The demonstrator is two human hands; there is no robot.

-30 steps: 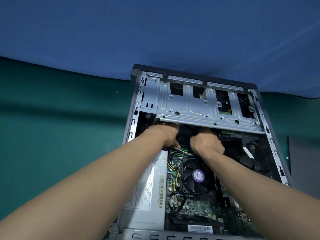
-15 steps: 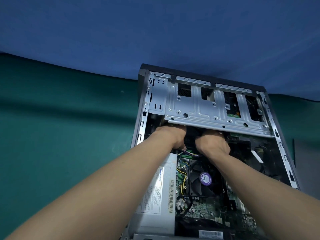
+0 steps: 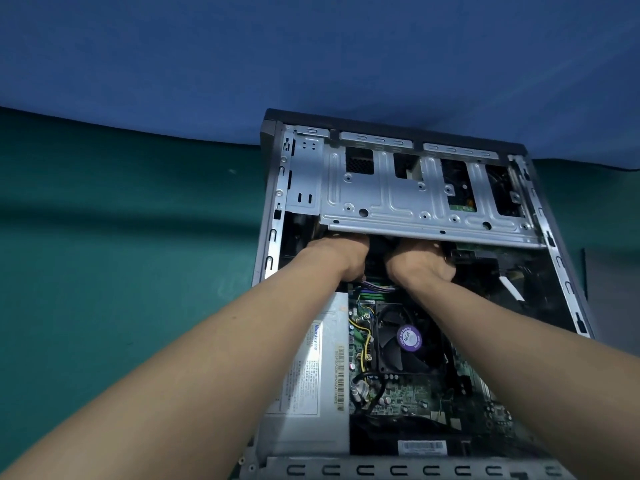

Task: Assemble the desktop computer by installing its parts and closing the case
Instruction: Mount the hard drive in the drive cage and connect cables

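Observation:
The open desktop case [image 3: 273, 188] lies on its side with its side panel off. A silver drive cage [image 3: 408, 199] spans its far end. My left hand [image 3: 337, 258] and my right hand [image 3: 419, 265] reach side by side under the cage's near edge. Their fingers curl round a black part [image 3: 377, 258] between them. The fingertips and most of that part are hidden by the cage. Nearer to me sit the CPU fan [image 3: 408, 337] with its purple label, the motherboard [image 3: 415, 393] and the grey power supply [image 3: 311, 375].
The case rests on a green mat [image 3: 121, 254] in front of a blue backdrop [image 3: 311, 64]. A dark flat panel [image 3: 613, 296] lies on the mat just right of the case. Yellow and black wires [image 3: 363, 341] run beside the fan.
Both hands have gone slightly deeper under the drive cage, still together on the black part. The camera view has shifted, so the case sits further right in the frame.

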